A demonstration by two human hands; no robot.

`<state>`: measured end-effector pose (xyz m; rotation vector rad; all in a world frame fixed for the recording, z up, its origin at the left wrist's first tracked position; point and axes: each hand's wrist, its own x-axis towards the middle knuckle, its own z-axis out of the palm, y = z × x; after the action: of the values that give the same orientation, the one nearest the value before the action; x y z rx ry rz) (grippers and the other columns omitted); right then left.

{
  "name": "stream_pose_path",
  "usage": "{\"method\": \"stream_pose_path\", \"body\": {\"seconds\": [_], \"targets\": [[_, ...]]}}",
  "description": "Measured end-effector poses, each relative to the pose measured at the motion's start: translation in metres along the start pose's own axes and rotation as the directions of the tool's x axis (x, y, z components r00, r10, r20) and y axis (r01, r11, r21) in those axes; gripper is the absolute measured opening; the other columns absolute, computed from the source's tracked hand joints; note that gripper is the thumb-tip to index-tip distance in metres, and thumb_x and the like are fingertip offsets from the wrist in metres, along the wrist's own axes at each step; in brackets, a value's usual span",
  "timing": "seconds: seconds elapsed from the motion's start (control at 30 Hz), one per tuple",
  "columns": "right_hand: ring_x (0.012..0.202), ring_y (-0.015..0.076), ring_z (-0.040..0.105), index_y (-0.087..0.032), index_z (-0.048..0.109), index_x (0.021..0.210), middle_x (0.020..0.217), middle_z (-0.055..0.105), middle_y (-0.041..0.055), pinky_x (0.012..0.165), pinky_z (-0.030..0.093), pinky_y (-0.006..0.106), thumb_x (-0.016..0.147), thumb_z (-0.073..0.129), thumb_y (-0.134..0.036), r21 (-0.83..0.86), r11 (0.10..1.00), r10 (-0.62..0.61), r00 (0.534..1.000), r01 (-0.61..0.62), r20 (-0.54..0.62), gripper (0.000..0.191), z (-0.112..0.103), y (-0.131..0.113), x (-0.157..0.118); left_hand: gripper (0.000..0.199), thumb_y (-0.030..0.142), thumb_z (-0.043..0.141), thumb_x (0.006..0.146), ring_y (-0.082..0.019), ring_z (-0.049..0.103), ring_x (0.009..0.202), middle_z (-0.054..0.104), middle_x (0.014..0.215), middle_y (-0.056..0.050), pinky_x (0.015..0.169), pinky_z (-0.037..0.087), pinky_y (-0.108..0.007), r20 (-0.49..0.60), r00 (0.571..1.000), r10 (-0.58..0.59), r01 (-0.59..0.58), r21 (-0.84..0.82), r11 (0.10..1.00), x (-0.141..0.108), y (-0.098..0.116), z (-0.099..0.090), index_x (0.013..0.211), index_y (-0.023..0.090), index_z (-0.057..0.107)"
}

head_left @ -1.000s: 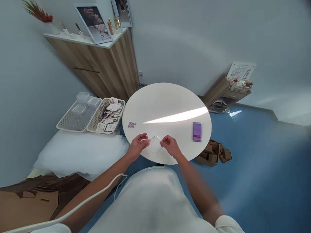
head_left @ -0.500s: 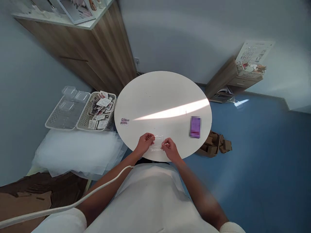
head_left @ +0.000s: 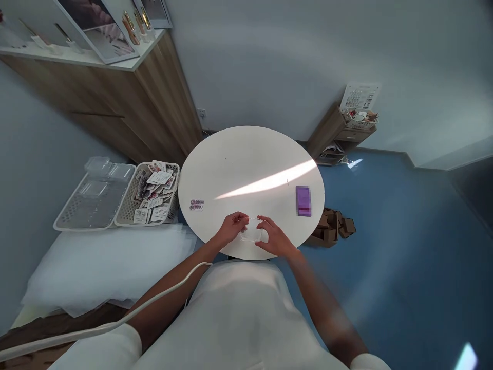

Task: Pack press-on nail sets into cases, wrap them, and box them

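A small clear plastic box (head_left: 251,234) is between my hands near the front edge of the round white table (head_left: 246,154). Fingers of my left hand (head_left: 233,227) pinch its upper left corner. My right hand (head_left: 274,237) curves round its right side, thumb and fingers spread apart at the two right corners. On the table's left part lies a small card with purple round pieces (head_left: 196,204). Toward the right edge rests a purple rectangular item (head_left: 303,201), blurred by pixelation.
Left of the table stand a white basket full of cards (head_left: 174,198) and a basket holding clear boxes (head_left: 61,220), beside a stack of translucent sheets (head_left: 111,262). Brown cardboard boxes (head_left: 327,228) are on the floor at the right. A white cable crosses my left arm.
My right hand has opened wider, its thumb and fingers now apart at the box's right side. My left hand keeps its pinch. The camera view has shifted.
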<state>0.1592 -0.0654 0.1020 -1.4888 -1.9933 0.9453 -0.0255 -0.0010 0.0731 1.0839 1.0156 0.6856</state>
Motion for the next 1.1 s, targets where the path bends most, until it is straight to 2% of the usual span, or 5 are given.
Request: {"method": "stream_pose_path", "body": {"seconds": [0.13,0.2,0.37,0.67,1.1], "targets": [[0.116,0.0229,0.045,-0.023,0.052,0.095,0.130,0.043,0.0087,0.090,0.041,0.041,0.065,0.063,-0.025,0.062,0.997,0.053,0.993,-0.046,-0.107,0.032,0.002,-0.006,-0.006,0.082,0.029,0.079,0.048,-0.015,0.058,0.079,0.057,0.098,-0.005,0.075,0.046,-0.033,0.199,0.977,0.073,-0.090,0.078,0.993,-0.010,-0.003,-0.014,0.122,0.024,0.045],[0.116,0.0232,0.045,-0.023,0.052,0.094,0.130,0.043,0.0086,0.090,0.040,0.041,0.064,0.064,-0.026,0.080,0.994,0.078,0.990,-0.069,-0.115,0.032,0.002,-0.008,-0.009,0.097,0.026,0.081,0.042,-0.015,0.058,0.078,0.056,0.102,-0.006,0.079,0.045,-0.037,0.268,0.959,0.098,-0.148,0.172,0.974,-0.014,-0.003,-0.019,0.129,0.027,0.037],[0.114,0.0242,0.046,-0.022,0.052,0.092,0.129,0.044,0.0094,0.090,0.040,0.042,0.062,0.065,-0.024,0.085,0.992,0.102,0.988,-0.092,-0.118,0.032,0.002,-0.011,-0.011,0.086,0.032,0.077,0.051,-0.013,0.057,0.072,0.058,0.098,-0.005,0.078,0.046,-0.038,0.319,0.938,0.137,-0.223,0.252,0.942,-0.016,-0.004,-0.019,0.128,0.025,0.039],[0.103,0.0226,0.053,-0.022,0.050,0.088,0.121,0.051,0.0092,0.084,0.042,0.037,0.056,0.069,-0.026,0.101,0.993,0.065,0.991,-0.053,-0.117,0.038,-0.002,-0.013,-0.006,0.080,0.030,0.078,0.049,-0.014,0.057,0.071,0.057,0.086,-0.002,0.070,0.048,-0.034,0.320,0.932,0.171,-0.254,0.238,0.937,-0.018,-0.005,-0.020,0.120,0.021,0.043],[0.099,0.0230,0.054,-0.022,0.050,0.083,0.115,0.054,0.0096,0.077,0.044,0.034,0.051,0.073,-0.027,0.211,0.977,0.051,0.992,-0.026,-0.114,0.039,0.003,-0.004,-0.007,0.077,0.028,0.079,0.046,-0.014,0.056,0.072,0.055,0.082,-0.001,0.070,0.048,-0.033,0.320,0.933,0.162,-0.219,0.151,0.964,-0.026,-0.001,-0.018,0.115,0.019,0.047]]}}
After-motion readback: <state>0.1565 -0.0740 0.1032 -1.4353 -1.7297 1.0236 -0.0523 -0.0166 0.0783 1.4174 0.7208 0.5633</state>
